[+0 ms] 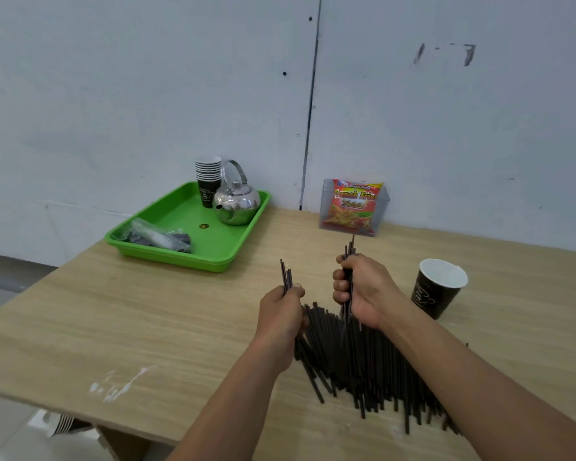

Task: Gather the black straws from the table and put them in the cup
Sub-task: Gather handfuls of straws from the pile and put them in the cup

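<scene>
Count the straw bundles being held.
2: one straw bundle in the left hand, another bundle in the right hand; the loose pile lies on the table.

view: head | worn high, close over table [120, 304] | faces forward-down toward wall [130, 78] | single view

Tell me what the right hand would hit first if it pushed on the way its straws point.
Probably the red snack packet in its clear holder: the straws gripped in the right hand point straight at it, with only bare table between. Depth is unclear.
</scene>
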